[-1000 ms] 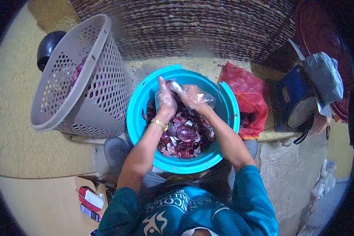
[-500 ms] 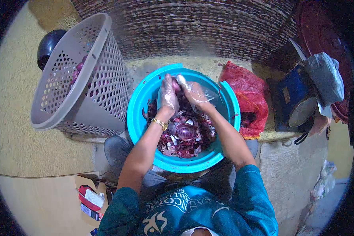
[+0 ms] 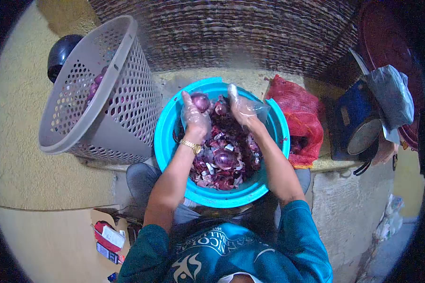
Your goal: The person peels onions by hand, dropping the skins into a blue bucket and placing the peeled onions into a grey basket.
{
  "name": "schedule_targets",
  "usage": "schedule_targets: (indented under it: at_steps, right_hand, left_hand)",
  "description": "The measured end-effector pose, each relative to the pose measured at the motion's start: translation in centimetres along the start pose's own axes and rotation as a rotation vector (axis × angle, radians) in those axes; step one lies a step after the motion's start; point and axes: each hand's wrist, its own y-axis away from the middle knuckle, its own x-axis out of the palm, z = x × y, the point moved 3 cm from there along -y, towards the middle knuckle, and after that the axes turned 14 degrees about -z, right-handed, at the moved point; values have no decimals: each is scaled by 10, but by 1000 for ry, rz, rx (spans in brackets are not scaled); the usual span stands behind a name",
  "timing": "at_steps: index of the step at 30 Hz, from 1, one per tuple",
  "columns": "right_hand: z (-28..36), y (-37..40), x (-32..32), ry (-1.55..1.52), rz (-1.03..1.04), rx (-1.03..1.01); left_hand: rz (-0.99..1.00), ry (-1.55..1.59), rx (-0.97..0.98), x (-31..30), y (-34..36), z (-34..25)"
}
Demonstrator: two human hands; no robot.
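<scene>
My left hand (image 3: 196, 116), in a clear plastic glove with a gold watch (image 3: 191, 145) at the wrist, holds a red onion (image 3: 200, 101) over the far part of a turquoise tub (image 3: 162, 123). Also gloved, my right hand (image 3: 244, 108) has its fingers stretched out and nothing visible in it. Between the hands, a second onion (image 3: 220, 108) rests deeper in the tub. Loose papery onion skins (image 3: 213, 173) fill the bottom, and a large peeled-looking onion (image 3: 224, 159) lies on them nearer to me.
On the left a grey perforated laundry-type basket (image 3: 136, 89) leans, with several onions (image 3: 95, 87) inside. A red mesh sack (image 3: 295, 106) stands against the tub's right side. Farther right is a blue weighing scale (image 3: 349, 111) with a grey plastic bag (image 3: 389, 94) on it.
My hands were close together around an onion; now they are apart. The onion has shifted left with my left hand, and my right hand has moved right, its fingers opened.
</scene>
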Motion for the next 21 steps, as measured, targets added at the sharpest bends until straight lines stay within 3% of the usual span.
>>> schedule_targets:
  at_steps: [3,5,8,9,12,15,17,21]
  right_hand:
    - [-1,-2,2,2,-52,-61]
    - [0,-1,-1,24,9,-58]
    - [-15,-2,1,69,11,-129]
    - [-11,-1,-2,92,-48,-204]
    - [0,-4,-9,193,7,-171]
    - [16,5,-19,171,3,-216]
    - [19,8,-24,129,-6,-250]
    - [17,7,-22,141,-56,-365]
  left_hand:
    - [-127,95,-156,-11,-16,11]
    - [29,130,-248,-13,-23,17]
    - [17,163,-385,-18,-34,26]
    - [17,164,-386,-17,-32,25]
    - [38,154,-386,-14,-25,21]
    - [161,68,-268,-7,-14,12]
    - [160,103,-481,2,-1,9]
    - [194,79,-489,2,-2,13]
